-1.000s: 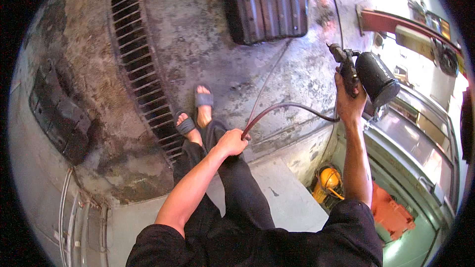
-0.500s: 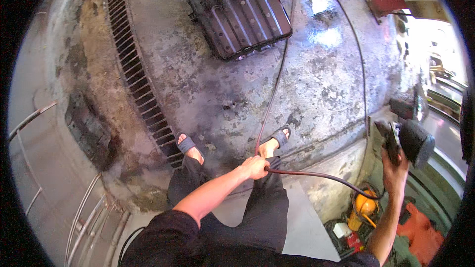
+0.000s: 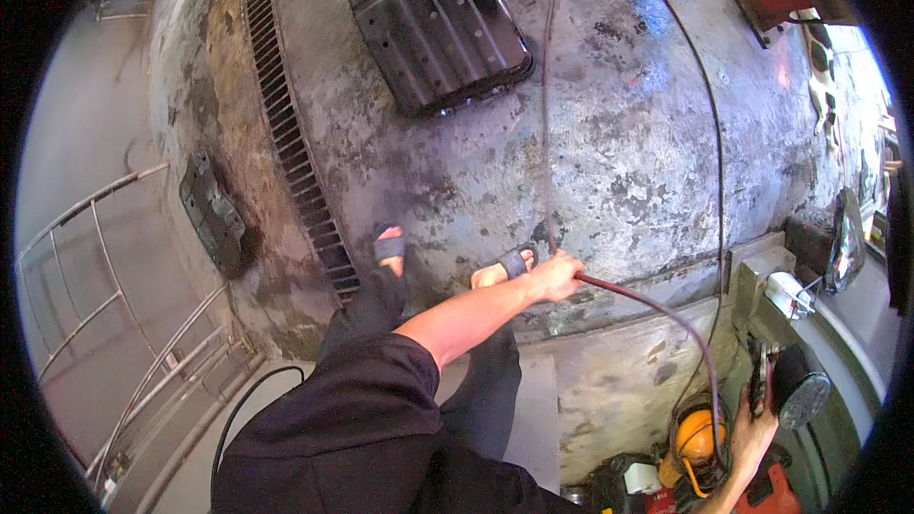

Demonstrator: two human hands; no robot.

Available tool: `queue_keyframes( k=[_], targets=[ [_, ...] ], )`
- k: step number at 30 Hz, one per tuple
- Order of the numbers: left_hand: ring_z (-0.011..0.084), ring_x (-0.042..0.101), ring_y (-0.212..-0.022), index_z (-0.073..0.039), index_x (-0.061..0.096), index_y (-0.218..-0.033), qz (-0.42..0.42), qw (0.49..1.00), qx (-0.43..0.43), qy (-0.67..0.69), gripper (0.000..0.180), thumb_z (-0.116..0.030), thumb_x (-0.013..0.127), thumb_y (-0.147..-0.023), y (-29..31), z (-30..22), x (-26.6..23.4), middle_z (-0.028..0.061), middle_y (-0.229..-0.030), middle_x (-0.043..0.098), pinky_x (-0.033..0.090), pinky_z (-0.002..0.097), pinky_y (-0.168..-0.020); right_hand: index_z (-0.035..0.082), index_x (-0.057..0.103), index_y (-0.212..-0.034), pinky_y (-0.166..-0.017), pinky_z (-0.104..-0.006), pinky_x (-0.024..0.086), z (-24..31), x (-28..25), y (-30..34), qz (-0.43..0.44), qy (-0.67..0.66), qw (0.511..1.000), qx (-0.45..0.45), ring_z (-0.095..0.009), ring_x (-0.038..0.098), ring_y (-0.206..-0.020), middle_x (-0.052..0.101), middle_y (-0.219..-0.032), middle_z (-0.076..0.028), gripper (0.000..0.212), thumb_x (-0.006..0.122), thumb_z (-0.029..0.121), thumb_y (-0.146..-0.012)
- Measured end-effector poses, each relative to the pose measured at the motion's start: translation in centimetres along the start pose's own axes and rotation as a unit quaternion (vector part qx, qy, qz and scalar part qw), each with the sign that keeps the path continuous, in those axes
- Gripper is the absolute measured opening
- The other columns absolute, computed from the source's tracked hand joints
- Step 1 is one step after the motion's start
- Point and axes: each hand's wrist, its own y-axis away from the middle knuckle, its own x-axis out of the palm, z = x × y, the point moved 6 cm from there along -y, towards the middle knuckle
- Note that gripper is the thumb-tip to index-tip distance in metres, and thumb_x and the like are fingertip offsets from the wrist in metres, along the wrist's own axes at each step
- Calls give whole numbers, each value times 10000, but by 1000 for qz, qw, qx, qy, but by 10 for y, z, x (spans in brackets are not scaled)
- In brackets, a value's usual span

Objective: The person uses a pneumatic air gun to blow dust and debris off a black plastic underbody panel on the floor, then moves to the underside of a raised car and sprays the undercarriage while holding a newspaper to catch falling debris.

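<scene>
My left hand is closed around a thin dark reddish hose, out in front of my feet. From that fist the hose runs up across the floor and also sags right toward my other arm. At the lower right, my right hand grips a dark gun-like tool with a round black canister beside it. Its exact kind is hard to make out, and the fingers are partly hidden behind it. Where the hose joins the tool does not show clearly.
A black ribbed metal tank lies on the stained concrete floor ahead. A slatted drain and a dark flat part are on the left, near metal railings. An orange rounded object and a white device sit at right.
My left hand has moved right and up with the hose. My right hand and its tool have come lower, beside the green ledge. The whole view has shifted, and a white device now shows.
</scene>
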Motion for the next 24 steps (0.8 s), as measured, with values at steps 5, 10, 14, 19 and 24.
queue_keyframes(
  k=[5,10,14,19,24],
  targets=[
    [377,585,-984,7,621,-939,-9,983,33,181,232,-195,676,-838,8,-49,23,193,-964,636,470,438,-948,29,486,-1402,-1010,-362,429,46,-41,-78,-105,-29,985,-132,-271,583,-1169,613,-1290,-150,472,606,93,-950],
    [383,628,-986,-12,631,-1060,-76,961,-100,245,319,-283,628,-892,10,-15,1,212,-989,666,491,421,-913,-18,646,-1183,-942,-323,486,132,-74,-190,-49,-225,960,-156,-183,635,-1049,676,-1173,-120,278,658,28,-909],
    [382,650,-985,-85,645,-1179,66,955,-215,192,339,-194,599,-861,0,59,-31,240,-1000,672,516,441,-847,19,621,-1250,-936,-306,471,222,-75,-266,-28,-76,981,-176,-149,619,-1051,685,-1147,-77,360,690,143,-920],
    [393,646,-989,-67,659,-1134,-111,930,-296,186,342,-94,582,-802,5,97,-85,242,-1009,674,509,473,-860,38,570,-1337,-988,-327,449,327,-61,-311,-38,50,930,-362,-163,605,-1109,640,-1245,-111,462,696,165,-911],
    [413,660,-907,-46,639,-1102,-212,891,-353,190,326,-63,592,-780,-5,92,-123,251,-950,675,525,486,-803,40,594,-1297,-957,-336,460,394,-68,-367,33,43,928,-369,-195,621,-1071,671,-1164,-135,420,684,183,-913]
  ],
)
